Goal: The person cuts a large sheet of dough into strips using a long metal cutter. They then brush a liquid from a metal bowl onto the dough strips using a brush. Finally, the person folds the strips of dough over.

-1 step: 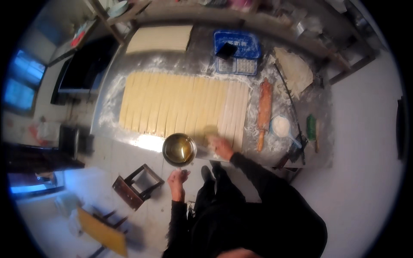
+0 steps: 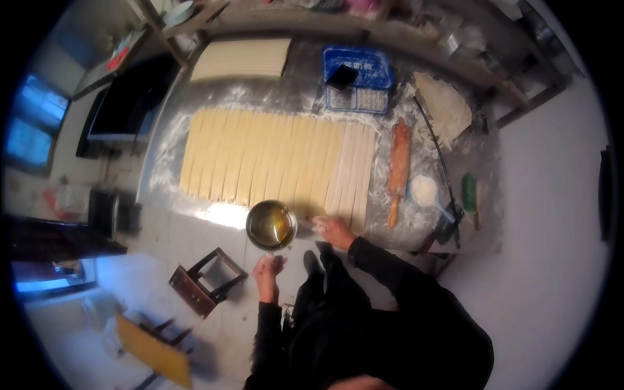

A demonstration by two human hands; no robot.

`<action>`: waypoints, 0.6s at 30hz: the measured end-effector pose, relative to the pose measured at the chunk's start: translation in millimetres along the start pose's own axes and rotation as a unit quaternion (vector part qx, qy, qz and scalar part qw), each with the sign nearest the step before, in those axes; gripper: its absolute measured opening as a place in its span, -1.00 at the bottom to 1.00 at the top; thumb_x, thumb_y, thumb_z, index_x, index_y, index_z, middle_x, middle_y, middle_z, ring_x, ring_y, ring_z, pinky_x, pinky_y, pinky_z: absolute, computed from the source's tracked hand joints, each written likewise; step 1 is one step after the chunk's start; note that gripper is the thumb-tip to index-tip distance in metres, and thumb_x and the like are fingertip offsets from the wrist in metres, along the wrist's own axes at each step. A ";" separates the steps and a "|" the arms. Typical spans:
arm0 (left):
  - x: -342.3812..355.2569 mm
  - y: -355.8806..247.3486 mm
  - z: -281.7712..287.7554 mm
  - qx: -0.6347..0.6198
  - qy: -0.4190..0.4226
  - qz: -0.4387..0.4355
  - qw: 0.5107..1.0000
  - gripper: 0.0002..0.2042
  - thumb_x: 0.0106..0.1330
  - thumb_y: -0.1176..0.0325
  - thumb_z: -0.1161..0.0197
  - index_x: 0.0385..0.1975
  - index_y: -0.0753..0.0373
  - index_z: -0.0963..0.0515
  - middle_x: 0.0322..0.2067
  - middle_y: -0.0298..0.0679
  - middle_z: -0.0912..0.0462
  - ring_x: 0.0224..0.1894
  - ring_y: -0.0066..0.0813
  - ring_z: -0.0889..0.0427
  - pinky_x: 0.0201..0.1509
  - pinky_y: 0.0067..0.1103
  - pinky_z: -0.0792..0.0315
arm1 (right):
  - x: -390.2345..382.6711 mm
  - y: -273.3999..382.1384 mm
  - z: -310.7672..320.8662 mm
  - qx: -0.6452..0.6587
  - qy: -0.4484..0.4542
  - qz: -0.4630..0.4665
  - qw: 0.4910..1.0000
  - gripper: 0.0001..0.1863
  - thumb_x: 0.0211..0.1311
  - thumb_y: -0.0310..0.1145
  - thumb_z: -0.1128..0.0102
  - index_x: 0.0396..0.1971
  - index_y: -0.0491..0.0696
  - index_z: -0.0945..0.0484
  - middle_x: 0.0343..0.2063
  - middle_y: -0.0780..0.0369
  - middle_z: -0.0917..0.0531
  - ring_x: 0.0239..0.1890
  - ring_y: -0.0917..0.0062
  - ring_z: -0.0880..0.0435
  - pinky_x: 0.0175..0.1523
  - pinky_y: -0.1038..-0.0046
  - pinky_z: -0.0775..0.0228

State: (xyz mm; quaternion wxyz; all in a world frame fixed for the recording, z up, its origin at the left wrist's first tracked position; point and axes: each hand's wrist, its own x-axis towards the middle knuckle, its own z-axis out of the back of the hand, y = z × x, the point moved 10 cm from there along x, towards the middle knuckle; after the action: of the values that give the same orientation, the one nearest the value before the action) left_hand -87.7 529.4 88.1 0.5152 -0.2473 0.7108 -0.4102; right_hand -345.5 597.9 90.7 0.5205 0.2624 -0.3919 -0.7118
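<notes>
A wide sheet of dough cut into strips [image 2: 260,156] lies on the floury metal table. Most strips look yellow and glossy; those at the right end are paler and matte. My left hand [image 2: 268,270] has its fingers curled at the near rim of a round metal bowl [image 2: 272,225] holding yellow, oil-like liquid. The exact hold is hidden. The bowl overlaps the table's near edge in the picture. My right hand [image 2: 333,232] is closed at the near ends of the strips, right of the bowl. Something small and tan shows at its fingertips, too blurred to name.
Right of the dough lie a wooden rolling pin [image 2: 399,166], a blue scoop of flour [image 2: 426,191], a thin dark rod [image 2: 439,153], a green-headed brush [image 2: 469,190] and a dough scrap [image 2: 445,107]. Behind are a blue-topped scale [image 2: 357,68] and more cut dough [image 2: 240,57]. A stool [image 2: 208,279] stands at left.
My right hand has shifted slightly left and toward me, from over the strips to their near ends. The left hand and the bowl have barely moved.
</notes>
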 end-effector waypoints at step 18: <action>10.0 -6.0 -41.4 0.068 0.068 -0.060 0.994 -0.69 0.42 0.21 -0.15 -0.50 0.32 -0.51 -0.51 -0.34 -0.57 -0.34 -0.52 -0.66 -0.32 -0.66 -0.39 | -28.2 90.3 129.4 0.249 -0.290 -0.125 0.915 -0.74 0.30 -0.41 -0.20 -0.19 -0.34 -0.59 -0.47 0.24 -0.70 -0.35 0.59 -0.73 -0.28 0.63 -0.46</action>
State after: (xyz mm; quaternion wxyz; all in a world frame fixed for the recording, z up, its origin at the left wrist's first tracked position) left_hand -130.2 532.0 93.3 0.4558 -0.2248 0.6985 -0.5037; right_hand -389.3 647.8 236.7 0.2082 0.2121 -0.6543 -0.6954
